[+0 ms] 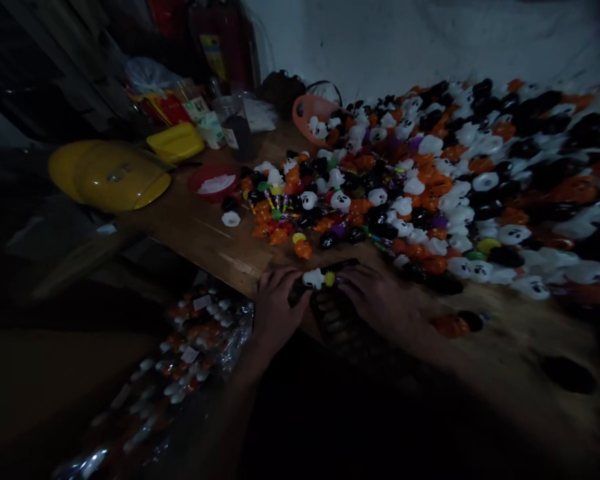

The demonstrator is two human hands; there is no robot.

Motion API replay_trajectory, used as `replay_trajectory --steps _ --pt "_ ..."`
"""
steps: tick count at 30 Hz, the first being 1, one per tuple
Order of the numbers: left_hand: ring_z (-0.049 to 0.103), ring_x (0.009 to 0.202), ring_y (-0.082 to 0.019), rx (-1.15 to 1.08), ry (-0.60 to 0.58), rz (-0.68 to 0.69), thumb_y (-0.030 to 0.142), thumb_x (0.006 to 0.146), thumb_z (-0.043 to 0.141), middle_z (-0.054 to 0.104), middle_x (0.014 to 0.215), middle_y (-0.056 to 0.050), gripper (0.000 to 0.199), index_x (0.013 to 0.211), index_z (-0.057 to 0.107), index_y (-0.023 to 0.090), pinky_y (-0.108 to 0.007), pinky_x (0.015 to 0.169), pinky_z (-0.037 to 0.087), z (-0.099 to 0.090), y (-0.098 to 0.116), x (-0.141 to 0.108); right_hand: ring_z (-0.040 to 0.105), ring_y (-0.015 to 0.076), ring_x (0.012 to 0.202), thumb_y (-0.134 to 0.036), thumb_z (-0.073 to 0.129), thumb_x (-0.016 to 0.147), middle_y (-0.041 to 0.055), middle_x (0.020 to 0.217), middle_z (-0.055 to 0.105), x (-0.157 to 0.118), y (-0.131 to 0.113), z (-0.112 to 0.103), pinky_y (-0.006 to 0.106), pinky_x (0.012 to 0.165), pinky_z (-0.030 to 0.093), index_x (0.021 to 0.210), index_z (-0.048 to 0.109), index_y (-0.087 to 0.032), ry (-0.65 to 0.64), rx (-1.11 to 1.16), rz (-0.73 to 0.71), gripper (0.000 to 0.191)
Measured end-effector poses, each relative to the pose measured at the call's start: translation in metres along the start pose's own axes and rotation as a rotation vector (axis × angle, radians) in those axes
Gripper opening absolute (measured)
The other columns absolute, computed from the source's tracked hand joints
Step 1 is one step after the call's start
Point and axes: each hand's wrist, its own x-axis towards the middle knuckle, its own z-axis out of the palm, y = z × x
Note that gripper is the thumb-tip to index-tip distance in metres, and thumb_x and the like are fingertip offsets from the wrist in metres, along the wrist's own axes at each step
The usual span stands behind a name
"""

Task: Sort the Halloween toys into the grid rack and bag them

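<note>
At the table's front edge, my left hand (279, 308) has its fingers curled at the left end of a small white ghost figure (313, 279) with a spiky yellow-green piece (329, 279) on its right side. My right hand (373, 293) is closed at the other end, beside the yellow-green piece, on a small purplish part. A dark slotted object (334, 313) lies beneath and between the hands; its details are lost in shadow. A large pile of white ghost, orange pumpkin and black pieces (430, 180) spreads behind them.
On the wooden table (200, 230) sit a red bowl (213, 183) of white pieces, a yellow rounded object (111, 175), a yellow container (176, 142) and a pink basket (305, 117). Bagged figures (180, 360) lie below the left edge. A pumpkin piece (450, 326) lies right.
</note>
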Motion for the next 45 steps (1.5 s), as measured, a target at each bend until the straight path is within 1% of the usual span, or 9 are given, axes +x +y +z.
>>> replay_trajectory --steps 2,5,10,15,22,26,34,42,45 --pt "0.047 0.109 -0.024 0.023 0.028 -0.005 0.027 0.084 0.059 0.061 0.117 -0.004 0.027 0.110 0.061 0.020 -0.042 0.099 0.039 0.004 0.001 0.000 0.059 0.0266 0.099 -0.019 0.051 0.091 0.0101 0.097 0.068 0.005 -0.001 0.000 0.042 0.088 0.046 0.091 0.070 -0.016 -0.044 -0.266 -0.123 0.019" --pt "0.046 0.109 -0.025 0.036 0.052 -0.019 0.025 0.083 0.059 0.061 0.118 -0.003 0.027 0.109 0.061 0.021 -0.043 0.098 0.038 0.008 0.003 -0.003 0.058 0.0288 0.099 -0.019 0.052 0.090 0.0107 0.095 0.067 0.008 -0.001 -0.006 0.043 0.086 0.045 0.086 0.070 -0.017 -0.058 -0.432 -0.133 0.019" --pt "0.044 0.110 -0.026 0.036 0.049 -0.056 0.025 0.081 0.059 0.060 0.118 -0.003 0.027 0.108 0.060 0.021 -0.044 0.100 0.036 0.005 0.008 -0.006 0.065 0.0196 0.081 -0.028 0.061 0.085 0.0049 0.090 0.070 0.012 -0.007 -0.012 0.030 0.075 0.050 0.093 0.070 -0.019 -0.060 -0.076 0.099 0.015" --pt "0.046 0.108 -0.028 0.028 0.061 -0.096 0.021 0.076 0.062 0.060 0.116 -0.003 0.033 0.109 0.062 0.023 -0.047 0.096 0.037 0.006 0.011 -0.001 0.065 0.0224 0.077 -0.038 0.062 0.081 0.0062 0.082 0.071 0.026 -0.021 0.001 0.033 0.070 0.050 0.100 0.068 -0.018 -0.023 0.044 0.239 0.028" --pt "0.049 0.105 -0.027 -0.012 0.085 -0.112 0.029 0.082 0.062 0.063 0.112 -0.003 0.017 0.097 0.066 0.021 -0.045 0.093 0.038 0.014 0.001 0.001 0.064 0.0167 0.066 -0.039 0.062 0.079 0.0018 0.071 0.070 0.035 -0.036 0.017 0.025 0.061 0.049 0.071 0.068 -0.018 -0.051 0.384 0.368 0.023" --pt "0.048 0.104 -0.027 -0.021 0.078 -0.082 0.033 0.085 0.060 0.064 0.114 -0.004 0.019 0.099 0.066 0.020 -0.045 0.091 0.039 0.016 -0.003 -0.002 0.063 0.0169 0.067 -0.043 0.065 0.078 0.0003 0.071 0.069 0.032 -0.026 0.036 0.026 0.064 0.049 0.079 0.069 -0.019 -0.005 0.443 0.273 0.025" --pt "0.049 0.103 -0.026 -0.034 0.125 -0.084 0.024 0.082 0.063 0.066 0.111 -0.001 0.012 0.094 0.067 0.023 -0.046 0.092 0.037 0.019 -0.003 -0.004 0.067 0.0221 0.081 -0.040 0.066 0.081 0.0084 0.089 0.073 0.023 -0.019 0.054 0.032 0.074 0.051 0.092 0.069 -0.018 0.189 0.123 0.044 0.025" --pt "0.051 0.099 -0.021 -0.120 0.168 -0.088 0.025 0.082 0.065 0.068 0.102 0.003 0.005 0.080 0.070 0.024 -0.040 0.090 0.042 0.019 -0.003 -0.004 0.067 0.0240 0.088 -0.042 0.064 0.082 0.0082 0.094 0.073 0.024 -0.013 0.055 0.037 0.082 0.051 0.096 0.069 -0.017 0.095 0.238 0.029 0.029" --pt "0.051 0.100 -0.020 -0.147 0.163 -0.100 0.025 0.082 0.066 0.069 0.102 0.003 0.006 0.078 0.071 0.024 -0.039 0.091 0.042 0.019 -0.004 -0.004 0.068 0.0238 0.083 -0.044 0.065 0.080 0.0080 0.088 0.073 0.024 -0.012 0.054 0.036 0.078 0.053 0.088 0.069 -0.017 0.083 0.254 0.037 0.028"
